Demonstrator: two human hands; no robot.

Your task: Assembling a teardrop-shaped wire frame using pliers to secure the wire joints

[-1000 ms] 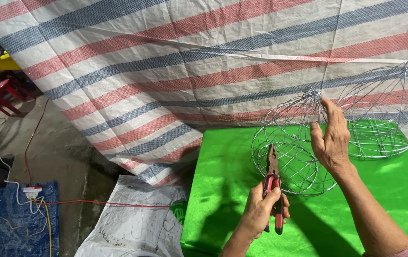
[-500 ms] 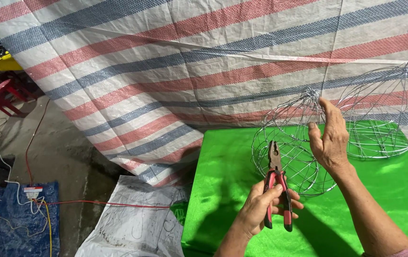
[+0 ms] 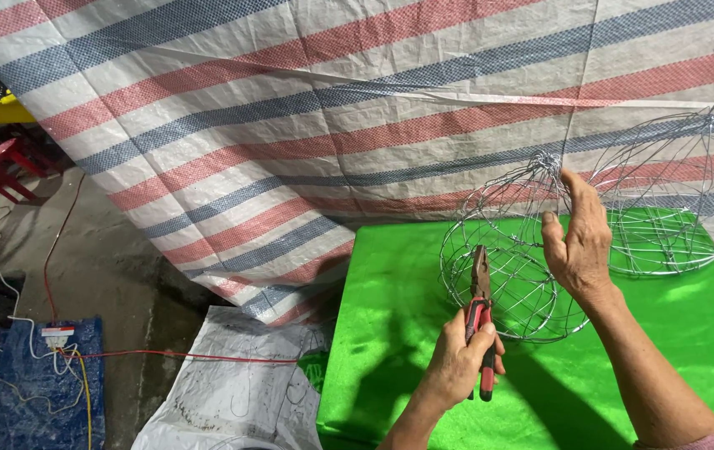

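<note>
Two round cages of thin silver wire stood on the bright green cloth-covered table [image 3: 707, 333] at that moment, and you had your hands on the nearer one. Your right hand [image 3: 578, 246] was raised against the nearer wire cage [image 3: 511, 267], fingers close together and curled, with the fingertips up at the twisted knot where its ribs gather at the top; whether they pinched a single strand there I could not tell. Your left hand [image 3: 461, 358] was wrapped around the red-handled steel pliers [image 3: 480, 312], fingers closed over the grips, the nose pointing up and lying against the lower side of that cage (the jaws looked shut, and I could not see them biting any wire).

As for progress, I judged the nearer cage mostly shaped: its ribs and rings were in place and it held its globe form leaning on the table. The top knot looked like the part in hand, so tightening or trimming there seemed to be what was left. The second wire cage [image 3: 673, 200], just behind and to the right, appeared finished, with a hooked end standing above it.

Behind the table hung a red, blue and white striped woven tarpaulin [image 3: 290, 125]; red cable [image 3: 157, 357] ran across the concrete floor [image 3: 107, 267] to the left.
</note>
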